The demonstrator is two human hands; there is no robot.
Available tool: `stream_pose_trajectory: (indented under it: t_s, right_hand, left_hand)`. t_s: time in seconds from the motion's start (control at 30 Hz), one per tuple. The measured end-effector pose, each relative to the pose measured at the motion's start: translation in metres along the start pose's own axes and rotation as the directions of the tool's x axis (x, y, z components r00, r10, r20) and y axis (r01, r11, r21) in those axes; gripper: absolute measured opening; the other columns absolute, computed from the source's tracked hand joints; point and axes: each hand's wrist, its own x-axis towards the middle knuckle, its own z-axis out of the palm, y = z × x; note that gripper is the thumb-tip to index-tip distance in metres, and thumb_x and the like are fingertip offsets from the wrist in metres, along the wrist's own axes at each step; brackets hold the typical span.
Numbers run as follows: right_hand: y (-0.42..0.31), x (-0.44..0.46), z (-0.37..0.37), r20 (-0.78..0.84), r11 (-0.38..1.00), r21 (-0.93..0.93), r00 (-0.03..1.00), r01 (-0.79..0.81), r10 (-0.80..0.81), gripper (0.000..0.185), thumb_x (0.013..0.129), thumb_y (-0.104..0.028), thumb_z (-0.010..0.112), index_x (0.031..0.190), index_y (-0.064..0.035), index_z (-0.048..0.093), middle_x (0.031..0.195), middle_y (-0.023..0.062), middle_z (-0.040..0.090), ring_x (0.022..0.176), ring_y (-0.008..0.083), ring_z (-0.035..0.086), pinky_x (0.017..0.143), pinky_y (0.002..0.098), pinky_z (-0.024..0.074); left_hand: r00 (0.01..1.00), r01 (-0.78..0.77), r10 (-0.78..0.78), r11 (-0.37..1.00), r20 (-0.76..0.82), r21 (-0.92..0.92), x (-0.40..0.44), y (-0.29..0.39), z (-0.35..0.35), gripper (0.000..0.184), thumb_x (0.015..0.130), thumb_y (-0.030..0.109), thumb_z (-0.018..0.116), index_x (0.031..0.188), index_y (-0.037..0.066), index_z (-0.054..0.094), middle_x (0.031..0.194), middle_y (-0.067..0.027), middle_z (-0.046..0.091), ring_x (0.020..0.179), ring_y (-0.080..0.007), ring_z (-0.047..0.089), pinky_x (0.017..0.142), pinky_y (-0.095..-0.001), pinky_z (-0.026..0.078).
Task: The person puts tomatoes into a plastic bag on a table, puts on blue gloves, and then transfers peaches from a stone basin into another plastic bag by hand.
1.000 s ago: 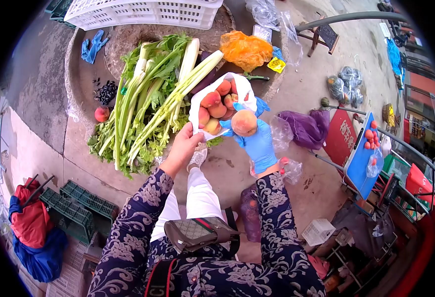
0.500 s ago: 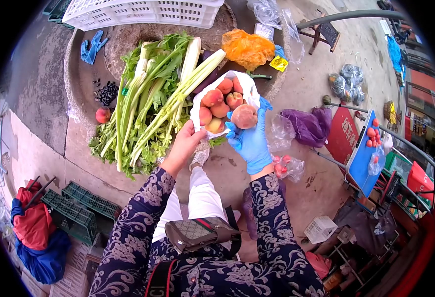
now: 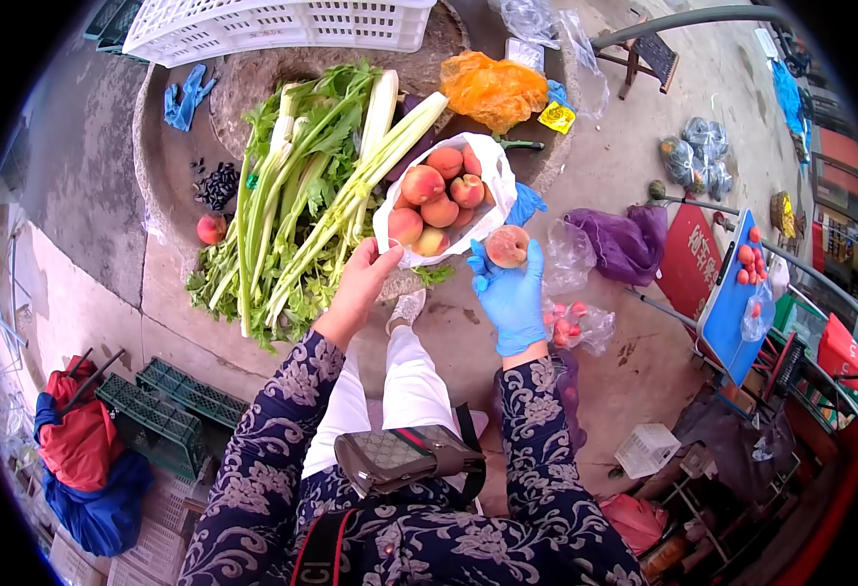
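Note:
My bare left hand (image 3: 357, 285) pinches the near left edge of a white plastic bag (image 3: 495, 168). Several peaches (image 3: 439, 211) show in the bag's wide mouth. Just right of the bag, my right hand (image 3: 511, 305), in a blue glove, has its fingers round a single peach (image 3: 507, 246), apart from the bag. Long celery stalks (image 3: 307, 186) with leafy tops lie left of the bag on a round stone table (image 3: 144, 146). Another peach (image 3: 211, 229) sits at the table's left edge. Something blue (image 3: 527, 203) pokes out behind the bag.
A white crate (image 3: 282, 27), an orange plastic bag (image 3: 493, 90) and a blue glove (image 3: 187, 96) are on the stone table. On the ground to the right lie a purple bag (image 3: 624, 244) and a clear bag of red fruit (image 3: 578, 324). Green crates (image 3: 155, 422) stand lower left.
My right hand has drawn the peach back from over the bag, toward me and to the right. My left hand still holds the bag's edge; more of the bag's right side now shows.

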Motion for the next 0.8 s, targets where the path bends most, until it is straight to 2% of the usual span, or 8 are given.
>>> stream_pose_trajectory:
  t_s: [0.07, 0.2, 0.3, 0.4, 0.5, 0.6, 0.73, 0.8]
  right_hand:
    - [0.001, -0.008, -0.007, -0.027, 0.993, -0.046, 0.994, 0.107, -0.108, 0.053, 0.087, -0.05, 0.052, 0.114, -0.0049, 0.051, 0.105, 0.0146, 0.061, 0.085, 0.0225, 0.062, 0.064, 0.0267, 0.0469]
    - [0.006, -0.018, -0.025, -0.035, 0.959, -0.2, 0.977, 0.201, -0.212, 0.047, 0.089, -0.044, 0.053, 0.113, -0.004, 0.051, 0.104, 0.0117, 0.06, 0.086, 0.0205, 0.06, 0.067, 0.0267, 0.0459]
    - [0.012, -0.025, -0.029, 0.013, 0.882, -0.382, 0.957, 0.274, -0.291, 0.044, 0.089, -0.04, 0.055, 0.112, -0.0028, 0.051, 0.102, 0.0103, 0.059, 0.089, 0.018, 0.058, 0.067, 0.0268, 0.046]
    - [0.025, -0.035, -0.008, 0.051, 0.715, -0.63, 0.936, 0.302, -0.349, 0.043, 0.085, -0.034, 0.062, 0.112, -0.0016, 0.051, 0.103, 0.0094, 0.059, 0.093, 0.0166, 0.057, 0.073, 0.0288, 0.0473]
    - [0.04, -0.043, 0.026, 0.183, 0.507, -0.8, 0.936, 0.32, -0.301, 0.05, 0.079, -0.03, 0.071, 0.114, -0.0011, 0.05, 0.108, 0.0095, 0.058, 0.096, 0.0171, 0.056, 0.081, 0.0309, 0.0473]
    - [0.045, -0.048, 0.053, 0.392, 0.394, -0.827, 0.914, 0.402, -0.108, 0.062, 0.073, -0.029, 0.077, 0.121, -0.0024, 0.048, 0.116, 0.0114, 0.057, 0.102, 0.0194, 0.056, 0.088, 0.0314, 0.0455]
    - [0.052, -0.041, 0.068, 0.536, 0.219, -0.801, 0.83, 0.558, -0.154, 0.06, 0.073, -0.024, 0.074, 0.121, -0.0006, 0.048, 0.118, 0.0139, 0.055, 0.107, 0.0217, 0.055, 0.09, 0.0335, 0.0454]
    - [0.053, -0.022, 0.061, 0.494, 0.188, -0.806, 0.813, 0.561, -0.309, 0.06, 0.073, -0.02, 0.074, 0.122, 0.0001, 0.047, 0.119, 0.0143, 0.055, 0.108, 0.022, 0.055, 0.091, 0.0334, 0.0453]
  left_hand:
    - [1.0, 0.02, -0.019, 0.999, -0.022, 0.037, -0.001, -0.007, -0.008, 0.038, 0.087, 0.034, 0.061, 0.11, 0.005, 0.055, 0.099, -0.0003, 0.059, 0.087, -0.0075, 0.051, 0.076, -0.0249, 0.039]
    - [0.999, 0.031, -0.029, 0.999, -0.042, 0.043, -0.005, -0.015, -0.022, 0.026, 0.089, 0.029, 0.057, 0.105, 0.009, 0.056, 0.098, 0.003, 0.059, 0.091, -0.0067, 0.053, 0.078, -0.0233, 0.038]
    - [0.998, 0.001, 0.003, 0.999, -0.065, 0.053, -0.008, -0.012, -0.024, 0.033, 0.09, 0.031, 0.057, 0.111, 0.007, 0.052, 0.104, 0.0005, 0.056, 0.093, -0.0082, 0.052, 0.079, -0.0239, 0.038]
    - [0.948, -0.176, 0.204, 0.976, -0.245, 0.129, -0.024, -0.015, -0.005, 0.042, 0.09, 0.035, 0.057, 0.118, 0.005, 0.047, 0.111, -0.0028, 0.052, 0.096, -0.011, 0.051, 0.08, -0.0251, 0.039]
    - [0.998, -0.002, 0.007, 0.997, -0.064, 0.076, -0.055, -0.005, 0.01, 0.053, 0.09, 0.047, 0.054, 0.122, 0.006, 0.045, 0.114, -0.0055, 0.051, 0.101, -0.0161, 0.051, 0.086, -0.0298, 0.04]
    - [0.905, 0.412, -0.35, 0.863, 0.242, -0.292, -0.068, -0.005, -0.007, 0.057, 0.089, 0.056, 0.049, 0.121, 0.008, 0.048, 0.113, -0.007, 0.055, 0.102, -0.0179, 0.051, 0.089, -0.0341, 0.041]
    - [0.909, 0.416, -0.385, 0.834, 0.156, -0.363, -0.062, -0.013, -0.034, 0.059, 0.085, 0.06, 0.052, 0.113, 0.009, 0.056, 0.105, -0.0055, 0.058, 0.103, -0.0174, 0.052, 0.088, -0.0359, 0.04]
    - [0.938, 0.327, -0.344, 0.846, 0.037, -0.421, -0.057, -0.021, -0.057, 0.047, 0.088, 0.047, 0.056, 0.112, 0.007, 0.055, 0.105, -0.0048, 0.058, 0.101, -0.0169, 0.053, 0.086, -0.034, 0.041]
